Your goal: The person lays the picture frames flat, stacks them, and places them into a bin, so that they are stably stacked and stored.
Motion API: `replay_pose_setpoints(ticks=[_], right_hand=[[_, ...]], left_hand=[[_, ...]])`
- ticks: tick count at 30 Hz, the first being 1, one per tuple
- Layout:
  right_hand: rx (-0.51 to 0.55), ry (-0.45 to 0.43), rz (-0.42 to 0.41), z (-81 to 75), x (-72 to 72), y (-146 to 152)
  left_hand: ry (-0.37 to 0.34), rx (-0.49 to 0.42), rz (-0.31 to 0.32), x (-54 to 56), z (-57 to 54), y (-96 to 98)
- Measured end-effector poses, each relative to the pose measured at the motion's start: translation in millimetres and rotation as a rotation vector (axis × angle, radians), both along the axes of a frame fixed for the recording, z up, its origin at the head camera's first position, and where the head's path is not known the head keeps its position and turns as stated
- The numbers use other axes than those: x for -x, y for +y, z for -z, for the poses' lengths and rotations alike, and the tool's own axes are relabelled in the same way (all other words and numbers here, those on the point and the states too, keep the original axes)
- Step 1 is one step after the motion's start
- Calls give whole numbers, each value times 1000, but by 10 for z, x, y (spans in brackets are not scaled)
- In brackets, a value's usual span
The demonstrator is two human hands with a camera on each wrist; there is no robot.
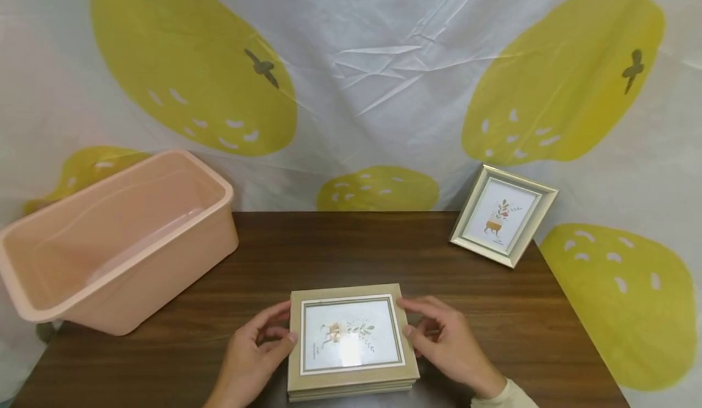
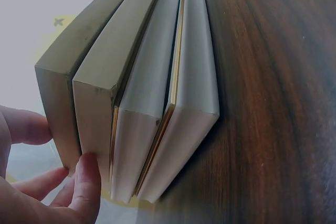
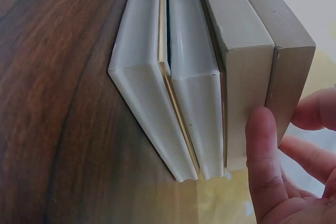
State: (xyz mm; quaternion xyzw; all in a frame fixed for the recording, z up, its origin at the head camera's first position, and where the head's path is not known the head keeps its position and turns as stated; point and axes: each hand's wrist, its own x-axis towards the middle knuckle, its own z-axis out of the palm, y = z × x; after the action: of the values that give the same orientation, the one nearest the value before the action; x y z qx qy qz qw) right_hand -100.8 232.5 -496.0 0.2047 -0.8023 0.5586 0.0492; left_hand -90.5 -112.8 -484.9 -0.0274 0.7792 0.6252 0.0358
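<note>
A stack of several picture frames lies flat on the table, with a tan picture frame (image 1: 351, 335) on top; its glass covers a plant drawing and reflects a light. My left hand (image 1: 249, 356) holds the stack's left side, its fingers bent and its thumb by the near part of that edge. On the opposite side, my right hand (image 1: 452, 347) grips in much the same way. In the left wrist view the thumb touches the second tan frame (image 2: 94, 119), while other fingertips meet the top frame's side. White frames (image 3: 197, 103) lie underneath, with thin gaps between them.
At the left stands a pink plastic bin (image 1: 164, 280), its inside bare. A silver-gold picture frame (image 1: 474, 240) with a plant drawing leans upright at the table's back right corner. A white cloth (image 1: 378, 128) with yellow fruit prints hangs behind the dark wooden table (image 1: 340, 249).
</note>
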Motion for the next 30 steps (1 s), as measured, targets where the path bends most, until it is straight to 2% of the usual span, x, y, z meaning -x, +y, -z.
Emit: replay_pose_setpoints(ticks=[9, 17, 30], right_hand=[[9, 26, -44, 8, 35, 32], [29, 25, -86, -86, 109, 95], [-39, 162, 45, -458, 337, 316]], left_hand=[[9, -22, -5, 0, -1, 14], [41, 28, -8, -21, 26, 25], [37, 16, 9, 16, 46, 23]])
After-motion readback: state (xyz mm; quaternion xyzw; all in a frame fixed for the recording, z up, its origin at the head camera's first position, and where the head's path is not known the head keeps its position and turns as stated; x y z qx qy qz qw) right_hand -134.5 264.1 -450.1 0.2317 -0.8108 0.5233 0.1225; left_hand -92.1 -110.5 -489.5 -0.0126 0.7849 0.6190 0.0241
